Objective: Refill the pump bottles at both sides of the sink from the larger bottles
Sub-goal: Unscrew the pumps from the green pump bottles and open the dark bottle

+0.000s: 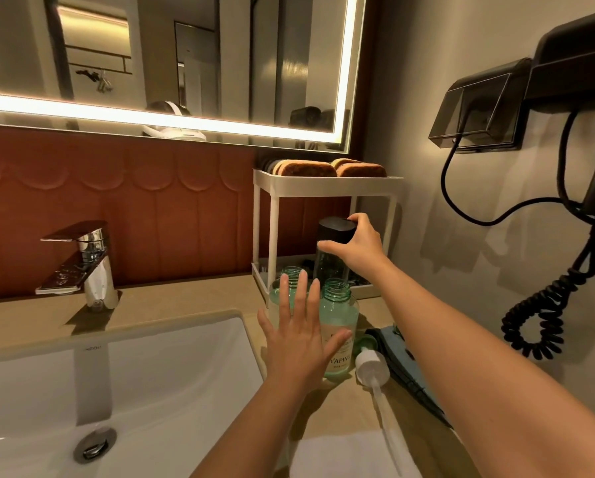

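Two clear green pump bottles stand uncapped on the counter right of the sink: the near one (339, 326) with a printed label, the far one (290, 276) behind it. My left hand (301, 334) is open, fingers spread, hovering in front of both, touching neither that I can tell. A tall dark bottle with a black cap (332, 251) stands behind them by the rack. My right hand (359, 241) grips its cap from the right. A white pump head with its long tube (375, 369) lies on the counter beside the near bottle.
A white sink basin (126, 381) and chrome faucet (89, 263) sit to the left. A white two-tier rack (327, 182) holding rolled towels stands at the back. A black wall hair dryer with coiled cord (544, 305) hangs right. A white towel (344, 455) lies at the front edge.
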Action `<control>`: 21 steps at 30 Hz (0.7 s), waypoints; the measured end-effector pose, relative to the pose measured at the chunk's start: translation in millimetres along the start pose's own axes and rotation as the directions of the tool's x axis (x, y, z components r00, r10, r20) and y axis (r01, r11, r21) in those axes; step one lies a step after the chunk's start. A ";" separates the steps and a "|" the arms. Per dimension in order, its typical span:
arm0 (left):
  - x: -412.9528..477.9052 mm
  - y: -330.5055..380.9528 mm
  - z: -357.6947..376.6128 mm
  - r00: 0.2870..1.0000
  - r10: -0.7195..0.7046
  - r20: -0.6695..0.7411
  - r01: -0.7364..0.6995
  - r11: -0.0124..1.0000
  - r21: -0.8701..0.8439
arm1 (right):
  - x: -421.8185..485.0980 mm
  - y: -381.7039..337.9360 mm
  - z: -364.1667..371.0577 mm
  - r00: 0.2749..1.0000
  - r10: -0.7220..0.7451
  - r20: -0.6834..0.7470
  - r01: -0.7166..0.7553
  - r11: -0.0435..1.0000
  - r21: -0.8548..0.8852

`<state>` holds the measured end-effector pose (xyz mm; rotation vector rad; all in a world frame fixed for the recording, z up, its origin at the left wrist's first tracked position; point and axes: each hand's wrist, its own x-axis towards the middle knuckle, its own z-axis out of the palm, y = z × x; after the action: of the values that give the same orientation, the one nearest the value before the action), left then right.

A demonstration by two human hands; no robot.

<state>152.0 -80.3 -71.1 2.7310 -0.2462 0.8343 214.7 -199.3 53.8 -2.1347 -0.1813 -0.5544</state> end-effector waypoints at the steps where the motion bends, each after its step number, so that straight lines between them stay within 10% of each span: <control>1: 1.2 0.3 0.9 1.000 0.000 0.000 0.000 1.000 -0.004 | 1.4 -0.9 -4.5 1.000 -0.005 -0.022 0.005 1.000 0.005; 21: -11.8 11.7 -41.2 0.994 -0.037 0.100 0.067 0.948 -0.313 | -36.7 -78.3 -114.6 0.965 -0.163 -0.205 0.150 0.986 -0.076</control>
<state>118.1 -77.8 -42.6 2.4653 -0.2974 0.5954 119.7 -242.8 152.2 -2.1134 -0.2183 -0.8843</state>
